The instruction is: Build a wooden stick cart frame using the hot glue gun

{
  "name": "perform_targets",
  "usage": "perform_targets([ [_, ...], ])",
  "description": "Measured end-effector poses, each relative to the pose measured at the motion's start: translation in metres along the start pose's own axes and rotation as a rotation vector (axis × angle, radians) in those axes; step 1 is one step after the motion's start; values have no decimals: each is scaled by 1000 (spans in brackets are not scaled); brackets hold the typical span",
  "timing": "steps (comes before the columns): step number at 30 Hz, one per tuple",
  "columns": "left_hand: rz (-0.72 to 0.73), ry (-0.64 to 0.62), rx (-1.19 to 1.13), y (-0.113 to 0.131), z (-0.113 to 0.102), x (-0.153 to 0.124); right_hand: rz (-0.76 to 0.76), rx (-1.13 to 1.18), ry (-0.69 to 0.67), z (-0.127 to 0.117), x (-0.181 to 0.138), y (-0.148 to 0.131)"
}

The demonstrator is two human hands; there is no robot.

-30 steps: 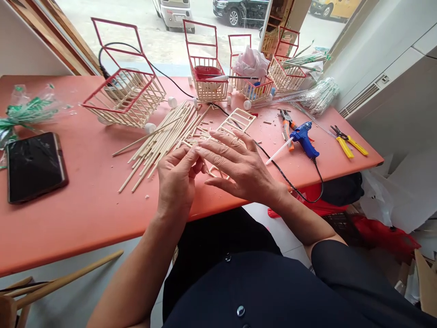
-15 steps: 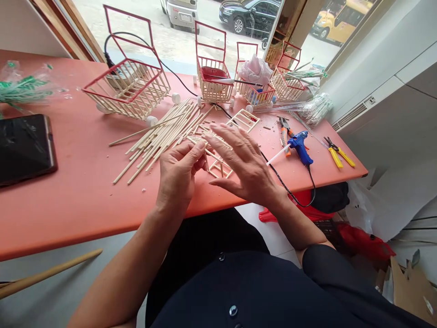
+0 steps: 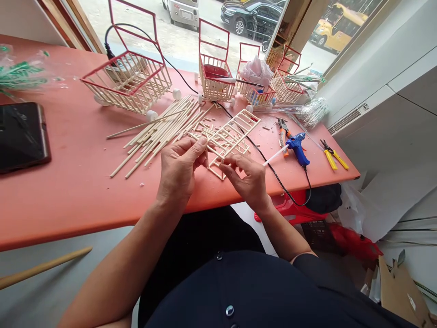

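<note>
My left hand (image 3: 179, 171) and my right hand (image 3: 246, 178) both pinch a pale wooden lattice panel (image 3: 229, 136) made of glued sticks, held tilted just above the orange table (image 3: 68, 191). More flat lattice pieces lie under it. A heap of loose wooden sticks (image 3: 160, 132) lies to the left of my left hand. A blue glue gun (image 3: 296, 146) with a white glue stick and black cord rests to the right of my right hand.
Several stick carts with red frames (image 3: 131, 84) (image 3: 214, 77) stand along the back by the window. Orange pliers (image 3: 283, 132) and yellow cutters (image 3: 332, 155) lie at the right. A black tablet (image 3: 20, 136) lies at the left. Red and white bags sit on the floor at the right.
My right hand went from flat and spread over the lattice pieces to pinching a panel and lifting it. My left hand stayed at the panel's left edge.
</note>
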State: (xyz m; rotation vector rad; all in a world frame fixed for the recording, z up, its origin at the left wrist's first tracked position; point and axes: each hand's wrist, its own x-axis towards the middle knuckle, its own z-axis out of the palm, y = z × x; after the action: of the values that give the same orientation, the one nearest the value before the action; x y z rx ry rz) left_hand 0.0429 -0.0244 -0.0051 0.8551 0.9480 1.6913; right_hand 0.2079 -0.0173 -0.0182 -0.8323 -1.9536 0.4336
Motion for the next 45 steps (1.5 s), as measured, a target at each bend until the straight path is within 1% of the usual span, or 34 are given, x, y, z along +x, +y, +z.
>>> perform_targets([
  [3,-1,-7,-3,0,0,0,56,112,-28,2,1,2],
  [10,-19,-21,-7,1,-1,-1,297,482,-186,4,4,8],
  [14,-20,-22,-6,1,-1,-1,367,630,-267,0,6,10],
  [19,-23,-11,17,2,0,-1,401,684,-307,-5,10,8],
  [25,-29,-13,18,4,1,-1,468,733,-279,-4,15,6],
  [30,-24,-15,33,3,1,-1,485,786,-274,-3,16,7],
  [37,-22,-19,44,3,0,-1,482,797,-270,0,15,9],
  [45,-19,-15,47,4,1,-1,527,769,-270,-1,15,8],
])
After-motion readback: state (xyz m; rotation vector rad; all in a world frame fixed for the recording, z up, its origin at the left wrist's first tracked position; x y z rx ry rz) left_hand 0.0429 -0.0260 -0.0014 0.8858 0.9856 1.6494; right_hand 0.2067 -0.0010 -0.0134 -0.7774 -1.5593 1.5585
